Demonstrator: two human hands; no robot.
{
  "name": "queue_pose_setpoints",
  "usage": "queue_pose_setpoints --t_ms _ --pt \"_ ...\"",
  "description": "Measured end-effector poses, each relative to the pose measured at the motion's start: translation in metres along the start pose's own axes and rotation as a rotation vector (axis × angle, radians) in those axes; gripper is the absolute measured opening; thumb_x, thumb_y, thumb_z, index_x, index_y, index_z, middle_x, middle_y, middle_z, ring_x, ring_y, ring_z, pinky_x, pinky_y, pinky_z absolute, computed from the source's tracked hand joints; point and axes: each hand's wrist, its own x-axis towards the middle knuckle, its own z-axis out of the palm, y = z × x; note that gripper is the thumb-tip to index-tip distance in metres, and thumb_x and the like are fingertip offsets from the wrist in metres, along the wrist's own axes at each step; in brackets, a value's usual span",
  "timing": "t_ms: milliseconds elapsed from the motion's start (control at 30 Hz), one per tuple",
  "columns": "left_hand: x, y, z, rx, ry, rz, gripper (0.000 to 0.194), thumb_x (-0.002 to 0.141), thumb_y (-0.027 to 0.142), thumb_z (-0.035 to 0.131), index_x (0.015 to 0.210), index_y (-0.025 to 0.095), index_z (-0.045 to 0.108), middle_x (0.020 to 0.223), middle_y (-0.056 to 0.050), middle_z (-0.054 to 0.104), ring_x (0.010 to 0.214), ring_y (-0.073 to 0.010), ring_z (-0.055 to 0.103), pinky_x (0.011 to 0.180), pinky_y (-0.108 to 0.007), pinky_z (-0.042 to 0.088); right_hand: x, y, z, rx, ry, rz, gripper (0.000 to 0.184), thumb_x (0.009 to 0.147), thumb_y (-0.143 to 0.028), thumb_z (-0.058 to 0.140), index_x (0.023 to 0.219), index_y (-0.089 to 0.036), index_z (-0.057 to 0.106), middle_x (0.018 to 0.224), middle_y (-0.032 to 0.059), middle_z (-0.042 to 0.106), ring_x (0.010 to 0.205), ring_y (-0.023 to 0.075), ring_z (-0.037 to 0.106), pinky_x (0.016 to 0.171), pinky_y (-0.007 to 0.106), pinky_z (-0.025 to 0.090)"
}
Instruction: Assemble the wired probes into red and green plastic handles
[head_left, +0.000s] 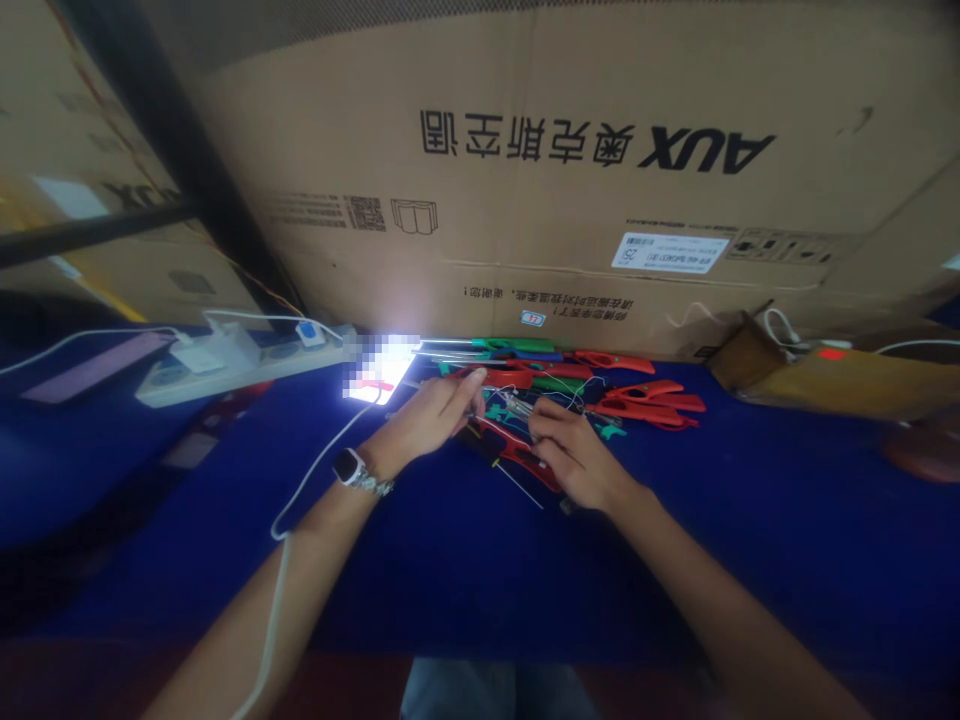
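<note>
"Several red and green lighters [649, 402] lie heaped on the blue bench [465, 580], just in front of a big cardboard box [525, 220]."

"Which way up is the box?"

"Its printing reads upside down, AUX lettering included."

"And the left hand [431, 415]?"

"At the near left of the heap, thumb and fingers drawn narrowly together. I can't tell what's between them."

"The right hand [574, 455]?"

"Fingers curled in, at the end of a slim metallic piece [517, 403] among the lighters. Whether it grips that, I can't tell; the hand covers too much."

"Anything thin nearby?"

"Fine wires [592, 383] loop over the heap beyond the right hand. A screwdriver [519, 483] lies between the hands, its shaft pointing back toward the person."

"What's that glare?"

"A lit screen [386, 370], partly pixelated, left of the lighters. A white cable [307, 492] runs from it across the left forearm. Farther left sits a power strip [240, 368] with plugs in it."
</note>
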Motion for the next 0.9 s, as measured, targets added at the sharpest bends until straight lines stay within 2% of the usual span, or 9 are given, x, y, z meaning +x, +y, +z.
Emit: queue_pose_setpoints --t_ms 267,367,500,600,767,900 --pt "0.0 0.003 0.0 0.065 0.007 0.013 0.066 0.105 0.056 0.022 0.074 0.017 0.066 0.048 0.002 0.051 0.048 -0.0128 0.05 0.059 -0.028 0.04 0.003 -0.002 0.002 -0.042 -0.003 -0.029 0.026 0.089 -0.011 0.038 0.066 -0.023 0.034 0.077 0.0008 0.042 0.07 0.0168 0.046 0.067 0.033 0.035" --pt "-0.001 0.006 0.001 0.098 -0.024 0.032 0.065 0.105 0.054 0.023 0.072 0.018 0.066 0.052 0.001 0.054 0.052 -0.0135 0.052 0.06 -0.028 0.04 0.005 -0.003 0.003 -0.089 -0.012 -0.012 0.024 0.089 -0.013 0.038 0.067 -0.022 0.036 0.079 0.0017 0.044 0.072 0.0173 0.048 0.068 0.033 0.037" --pt "0.0 0.003 0.005 0.151 -0.096 0.118 0.053 0.101 0.053 0.041 0.073 0.017 0.067 0.058 0.001 0.055 0.056 -0.013 0.05 0.056 -0.027 0.035 0.006 -0.006 0.002 -0.184 -0.024 0.01 0.023 0.089 -0.013 0.039 0.068 -0.022 0.038 0.08 0.0021 0.044 0.073 0.0175 0.049 0.07 0.033 0.038" --pt "0.002 -0.001 0.008 0.078 -0.132 0.144 0.044 0.098 0.049 0.051 0.074 0.017 0.069 0.059 0.002 0.055 0.054 -0.0111 0.046 0.052 -0.026 0.031 0.005 -0.006 0.001 -0.249 -0.02 0.02 0.023 0.087 -0.012 0.041 0.067 -0.022 0.039 0.078 0.0013 0.044 0.071 0.0168 0.049 0.068 0.033 0.037" --pt "0.004 -0.002 0.007 -0.087 -0.171 0.119 0.038 0.097 0.042 0.053 0.074 0.016 0.067 0.054 0.004 0.051 0.048 -0.009 0.041 0.049 -0.024 0.031 0.002 0.0 0.006 -0.138 0.05 0.079 0.021 0.081 -0.011 0.051 0.066 -0.021 0.042 0.078 0.0001 0.046 0.066 0.0136 0.048 0.063 0.029 0.037" --pt "0.002 -0.001 0.007 -0.039 -0.204 0.12 0.041 0.099 0.044 0.05 0.076 0.016 0.07 0.056 0.003 0.05 0.05 -0.0097 0.04 0.05 -0.025 0.031 0.002 0.005 0.008 -0.002 0.112 0.035 0.022 0.077 -0.009 0.052 0.062 -0.021 0.041 0.073 -0.0013 0.043 0.06 0.0115 0.042 0.057 0.027 0.033"
